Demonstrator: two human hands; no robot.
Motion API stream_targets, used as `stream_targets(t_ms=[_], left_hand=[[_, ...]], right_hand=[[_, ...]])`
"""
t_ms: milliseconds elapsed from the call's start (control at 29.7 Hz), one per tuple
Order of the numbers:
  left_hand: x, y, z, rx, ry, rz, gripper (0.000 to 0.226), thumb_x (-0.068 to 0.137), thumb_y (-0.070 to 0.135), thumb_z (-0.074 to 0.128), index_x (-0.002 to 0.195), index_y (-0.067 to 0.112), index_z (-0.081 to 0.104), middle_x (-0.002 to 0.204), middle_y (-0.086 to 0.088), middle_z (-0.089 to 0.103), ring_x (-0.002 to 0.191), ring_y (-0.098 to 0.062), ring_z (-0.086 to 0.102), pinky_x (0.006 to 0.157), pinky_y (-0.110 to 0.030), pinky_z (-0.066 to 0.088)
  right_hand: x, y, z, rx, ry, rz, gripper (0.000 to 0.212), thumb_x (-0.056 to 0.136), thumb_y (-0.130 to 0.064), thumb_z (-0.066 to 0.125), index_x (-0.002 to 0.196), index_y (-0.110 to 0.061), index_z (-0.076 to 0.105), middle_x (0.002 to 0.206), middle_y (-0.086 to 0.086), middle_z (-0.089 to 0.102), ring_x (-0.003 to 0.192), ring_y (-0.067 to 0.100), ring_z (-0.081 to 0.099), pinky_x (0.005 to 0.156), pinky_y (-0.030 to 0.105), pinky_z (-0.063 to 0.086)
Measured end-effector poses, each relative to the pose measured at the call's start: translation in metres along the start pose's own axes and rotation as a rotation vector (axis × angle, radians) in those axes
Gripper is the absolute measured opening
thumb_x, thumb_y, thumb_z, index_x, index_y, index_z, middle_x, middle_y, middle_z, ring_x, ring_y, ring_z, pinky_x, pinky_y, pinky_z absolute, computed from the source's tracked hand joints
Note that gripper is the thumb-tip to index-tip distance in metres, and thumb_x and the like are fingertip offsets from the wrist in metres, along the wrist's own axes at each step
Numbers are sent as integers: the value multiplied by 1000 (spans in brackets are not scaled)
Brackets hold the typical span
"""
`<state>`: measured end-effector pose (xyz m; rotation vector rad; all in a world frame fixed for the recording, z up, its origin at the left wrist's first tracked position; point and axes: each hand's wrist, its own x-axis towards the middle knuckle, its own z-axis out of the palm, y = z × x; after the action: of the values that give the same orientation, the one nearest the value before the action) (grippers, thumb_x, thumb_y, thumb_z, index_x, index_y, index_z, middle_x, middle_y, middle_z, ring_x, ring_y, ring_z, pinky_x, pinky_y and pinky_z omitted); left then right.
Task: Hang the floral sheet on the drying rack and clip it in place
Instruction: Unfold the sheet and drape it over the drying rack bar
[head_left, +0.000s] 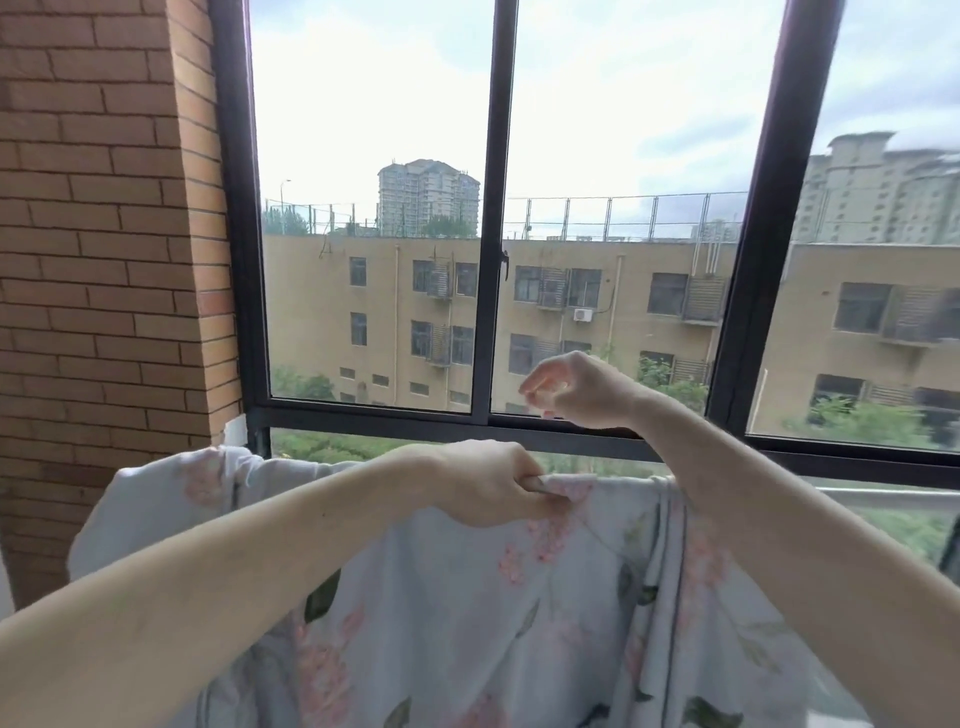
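Balcony setting: big dark-framed window (491, 260) fills 12 o'clock, brick wall (104, 234) at 9 o'clock, apartment blocks outside. Floral sheet (467, 597) is draped over the drying rack rail (883, 499), hanging from centre down to 6 o'clock; bare rail shows only at 3 o'clock. Left hand (488, 480) at centre, fingers clamped on the sheet's top fold, likely pinning it to the rail so it won't slide. Right hand (576, 389) raised just above at 1 o'clock, fingers loosely curled; something small and pale may be pinched there, possibly a clip, cannot tell.
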<state>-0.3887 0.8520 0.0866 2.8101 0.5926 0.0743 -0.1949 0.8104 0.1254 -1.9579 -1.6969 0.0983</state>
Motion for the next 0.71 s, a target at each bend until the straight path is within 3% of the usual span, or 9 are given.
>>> stream_targets(t_ms=[101,168,269,336,437,538,605,639,706], left_hand=[[1,-3,0,-9,-11,0,54,96,66,52,67,22,42,67,5,44,63,-19,42,59,-32,34],[2,-6,-2,-21,-18,16,53,96,67,52,69,22,47,69,6,46,62,-18,44,59,-31,35],[7,-7,1,-52,-34,44,51,95,68,52,71,23,50,71,6,47,63,-17,45,61,-32,37],[10,-4,3,-50,-40,51,52,94,70,52,73,22,50,71,6,47,64,-17,44,63,-32,37],[12,-2,4,-55,-53,52,53,95,69,52,74,21,45,69,6,42,63,-17,40,62,-32,34],[9,-1,1,-56,-50,37,54,94,69,53,73,21,41,66,6,39,59,-16,36,61,-31,32],[6,2,1,-50,-56,42,54,93,69,54,72,22,40,65,7,38,57,-15,34,58,-30,31],[4,0,0,-55,-50,36,54,93,69,54,72,22,39,65,8,37,56,-14,34,57,-30,30],[2,1,0,-60,-46,35,54,94,68,55,71,22,38,64,8,36,55,-14,32,55,-29,29]], right_hand=[[-69,-10,-5,32,265,-54,16,98,-29,68,113,-34,73,107,-26,70,94,-12,64,81,11,47],[-114,-6,7,84,522,-53,17,94,-30,73,109,-37,72,109,-28,68,99,-11,63,82,9,47],[-176,16,42,156,885,14,24,89,-26,79,110,-32,69,118,-20,63,104,4,65,90,23,55],[-208,41,72,65,994,114,39,83,-31,83,116,-25,63,120,-12,56,110,14,59,99,39,51],[-242,76,115,113,939,352,81,68,-37,93,133,-26,47,125,-11,41,105,20,54,89,45,54],[-260,92,143,169,774,595,95,66,-51,91,141,-32,35,132,-16,34,92,17,62,67,45,58],[-268,104,148,139,749,646,85,73,-54,85,140,-32,38,129,-17,42,87,21,67,62,41,56],[-267,111,148,139,759,613,69,78,-51,82,134,-30,47,119,-19,52,81,21,69,60,40,56],[-267,119,142,177,794,567,25,90,-46,71,101,-25,66,83,-18,69,60,17,69,52,40,56]])
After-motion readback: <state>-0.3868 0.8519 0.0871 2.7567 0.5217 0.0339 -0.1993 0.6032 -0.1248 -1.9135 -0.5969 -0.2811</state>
